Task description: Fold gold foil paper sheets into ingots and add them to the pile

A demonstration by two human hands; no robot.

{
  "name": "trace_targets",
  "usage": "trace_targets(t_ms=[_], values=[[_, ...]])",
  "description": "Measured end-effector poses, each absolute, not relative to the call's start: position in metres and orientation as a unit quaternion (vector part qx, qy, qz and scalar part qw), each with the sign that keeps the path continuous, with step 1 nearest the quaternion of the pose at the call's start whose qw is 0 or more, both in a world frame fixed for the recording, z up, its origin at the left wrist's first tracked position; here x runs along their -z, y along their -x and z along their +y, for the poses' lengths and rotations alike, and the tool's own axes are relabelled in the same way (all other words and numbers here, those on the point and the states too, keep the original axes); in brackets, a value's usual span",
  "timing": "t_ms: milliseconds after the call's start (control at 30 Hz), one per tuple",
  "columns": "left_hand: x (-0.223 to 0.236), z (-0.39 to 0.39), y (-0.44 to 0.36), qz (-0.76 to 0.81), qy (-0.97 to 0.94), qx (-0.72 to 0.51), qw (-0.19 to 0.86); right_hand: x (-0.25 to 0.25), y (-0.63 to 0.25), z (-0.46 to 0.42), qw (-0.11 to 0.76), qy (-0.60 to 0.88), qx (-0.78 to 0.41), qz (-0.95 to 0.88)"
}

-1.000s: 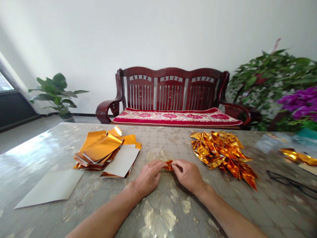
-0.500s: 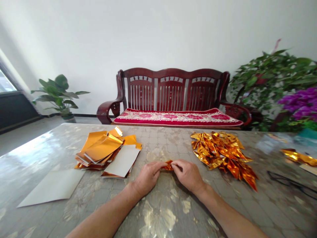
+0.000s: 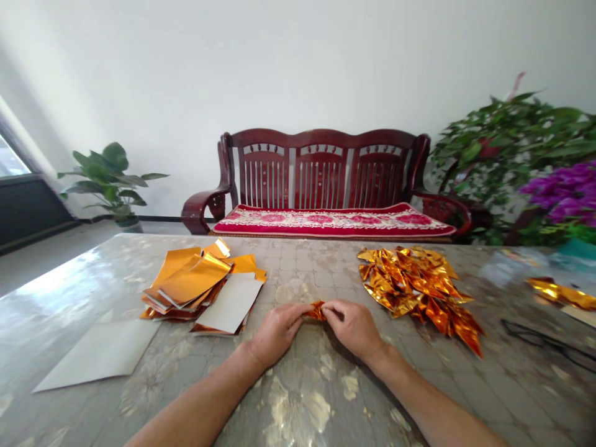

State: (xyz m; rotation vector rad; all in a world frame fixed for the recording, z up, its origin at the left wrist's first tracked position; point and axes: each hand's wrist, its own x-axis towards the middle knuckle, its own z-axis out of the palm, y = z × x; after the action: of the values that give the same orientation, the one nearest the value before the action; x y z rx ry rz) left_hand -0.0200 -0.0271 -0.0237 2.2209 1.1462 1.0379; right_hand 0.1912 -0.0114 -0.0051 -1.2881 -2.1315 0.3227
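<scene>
gold foil piece (image 3: 316, 310) sits pinched between the two hands, midway between the two piles on the table. behind everything, a white wall rises over a dark red wooden bench (image 3: 321, 167) with a red patterned cushion (image 3: 333, 221) on its seat. a potted plant (image 3: 109, 177) stands on the floor to the left, and a leafy plant (image 3: 503, 149) with purple flowers (image 3: 565, 192) fills the right side. the table (image 3: 84, 292) has a shiny, mottled top. on its left lies a stack of orange-gold foil sheets (image 3: 186, 279), partly covered by a white sheet (image 3: 230, 301), with another white sheet (image 3: 97, 357) lying loose nearer the edge. on its right lies a heap of folded gold foil pieces (image 3: 416, 279), and further right a pair of glasses (image 3: 544, 338) lies near a gold foil strip (image 3: 561, 295). the left hand (image 3: 277, 335) and right hand (image 3: 354, 329), both bare, come in from the bottom of the view and meet at the middle of the table. neither hand is open: the left fingers (image 3: 298, 308) and right fingers (image 3: 328, 308) close from either side on the small folded piece, gripping it end to end. how each finger sits on it is hidden behind the knuckles.
</scene>
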Motion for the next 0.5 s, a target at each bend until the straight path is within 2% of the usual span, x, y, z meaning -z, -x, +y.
trace_targets(t_ms=[200,500], values=[[0.0255,-0.0271,0.0213,0.425,-0.796,-0.376,0.21,0.0057,-0.192,-0.0121,0.335,0.478,-0.141,-0.8],[0.024,-0.0271,0.0189,0.499,-0.743,-0.391,0.215,0.0034,-0.1919,-0.013,0.325,0.47,-0.171,-0.803]])
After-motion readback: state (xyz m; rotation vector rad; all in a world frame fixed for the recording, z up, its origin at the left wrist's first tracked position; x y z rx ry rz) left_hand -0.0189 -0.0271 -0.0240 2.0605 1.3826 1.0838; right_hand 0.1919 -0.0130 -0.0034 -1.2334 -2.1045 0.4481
